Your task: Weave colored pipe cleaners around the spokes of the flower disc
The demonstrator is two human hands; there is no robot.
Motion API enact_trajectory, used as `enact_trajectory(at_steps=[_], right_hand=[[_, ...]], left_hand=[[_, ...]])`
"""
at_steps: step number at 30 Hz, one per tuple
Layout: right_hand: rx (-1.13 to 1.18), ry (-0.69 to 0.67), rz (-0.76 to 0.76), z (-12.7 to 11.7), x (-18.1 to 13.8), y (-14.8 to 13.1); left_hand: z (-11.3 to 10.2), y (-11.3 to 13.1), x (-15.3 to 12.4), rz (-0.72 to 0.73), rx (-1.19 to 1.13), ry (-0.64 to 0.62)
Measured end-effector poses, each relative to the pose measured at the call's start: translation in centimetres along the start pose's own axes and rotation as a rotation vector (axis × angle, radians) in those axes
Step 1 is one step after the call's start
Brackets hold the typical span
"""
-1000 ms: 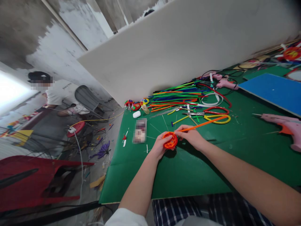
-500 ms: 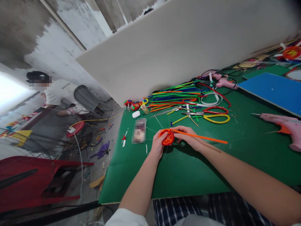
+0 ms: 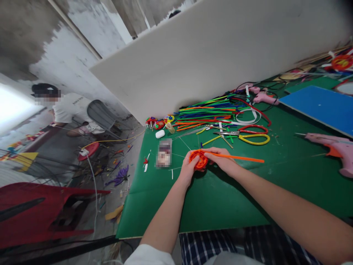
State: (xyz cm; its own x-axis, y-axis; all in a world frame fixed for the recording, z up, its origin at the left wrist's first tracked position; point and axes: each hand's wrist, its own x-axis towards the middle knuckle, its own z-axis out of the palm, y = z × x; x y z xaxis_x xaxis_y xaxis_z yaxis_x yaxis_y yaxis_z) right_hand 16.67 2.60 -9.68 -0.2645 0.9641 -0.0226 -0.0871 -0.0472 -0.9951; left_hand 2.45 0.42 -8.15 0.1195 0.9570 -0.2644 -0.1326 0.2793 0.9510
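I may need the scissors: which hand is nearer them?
Right. The right hand is just this side of the scissors; the left hand is farther off, to their left.

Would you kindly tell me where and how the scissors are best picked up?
Probably by the yellow loop, with the right hand coming from the near right once free of the orange strip. The scissors lie with loops to the right and metal blades to the left, near loose sticks; the red loop is farther off, and green table shows beside the yellow one.
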Motion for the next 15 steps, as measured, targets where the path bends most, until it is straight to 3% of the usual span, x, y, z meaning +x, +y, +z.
enact_trajectory(at_steps=[4,8,10,15], right_hand=[[0.038,0.076,0.007,-0.5,0.2,-0.2],[0.095,0.091,0.079,-0.8,0.3,-0.4],[0.101,0.065,0.092,-0.8,0.3,-0.4],[0.041,0.039,0.068,-0.7,0.2,-0.3]], left_hand=[[-0.2,1.0,-0.9,0.005,0.039,-0.178],[-1.2,1.9,-1.4,-0.036,-0.098,-0.394],[-1.5,2.1,-1.4,-0.056,-0.142,-0.389],[-1.0,1.5,-1.1,-0.027,-0.098,-0.229]])
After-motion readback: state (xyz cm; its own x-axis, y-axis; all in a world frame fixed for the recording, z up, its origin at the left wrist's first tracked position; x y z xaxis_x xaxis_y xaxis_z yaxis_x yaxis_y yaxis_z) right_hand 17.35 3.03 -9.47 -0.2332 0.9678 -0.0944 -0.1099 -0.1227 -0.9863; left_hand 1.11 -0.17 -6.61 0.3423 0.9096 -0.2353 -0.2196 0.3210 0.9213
